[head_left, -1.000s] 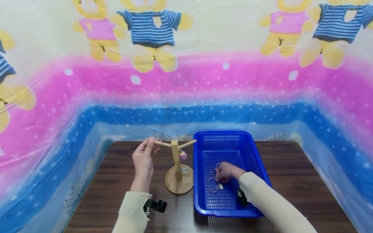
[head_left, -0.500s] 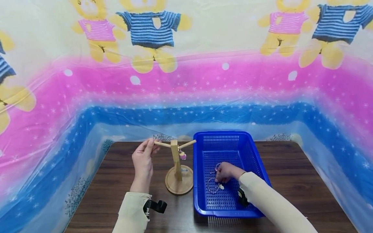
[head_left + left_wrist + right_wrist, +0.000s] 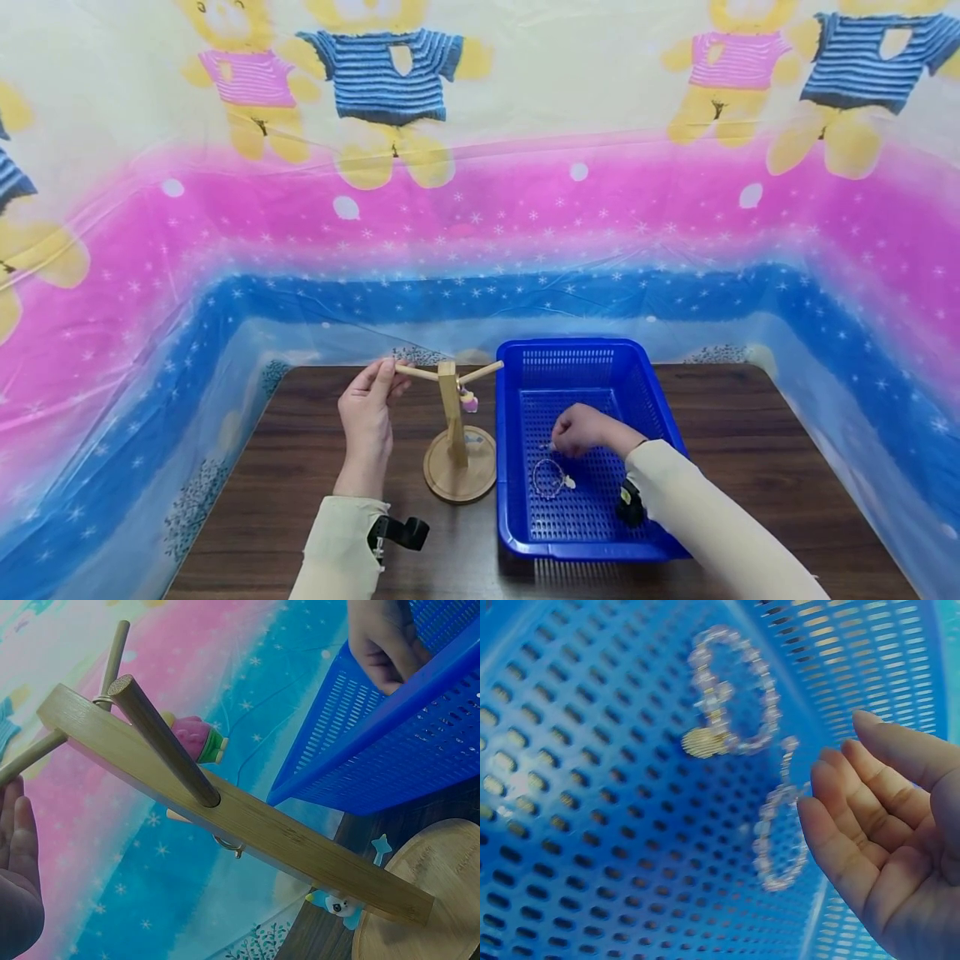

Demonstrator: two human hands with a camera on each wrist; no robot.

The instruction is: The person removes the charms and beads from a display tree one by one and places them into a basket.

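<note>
My left hand pinches the end of one peg of a wooden stand, which stands upright on a round base. From the stand hangs a small pink figure charm; in the left wrist view a blue-and-white figure charm shows lower down. My right hand is over the blue basket, fingers loosely bent, thumb apart in the right wrist view. Near its fingertips lies a beaded bracelet, partly hidden by a finger. Another beaded bracelet with a gold charm lies beside it.
The basket sits right of the stand on a dark wood table. A printed curtain with bears and snowflakes encloses the table at the back and sides. Black straps with cameras are on both wrists.
My right hand has lifted slightly away from the basket floor and moved back from the bracelets. The left hand keeps its hold on the peg, and the stand has not moved.
</note>
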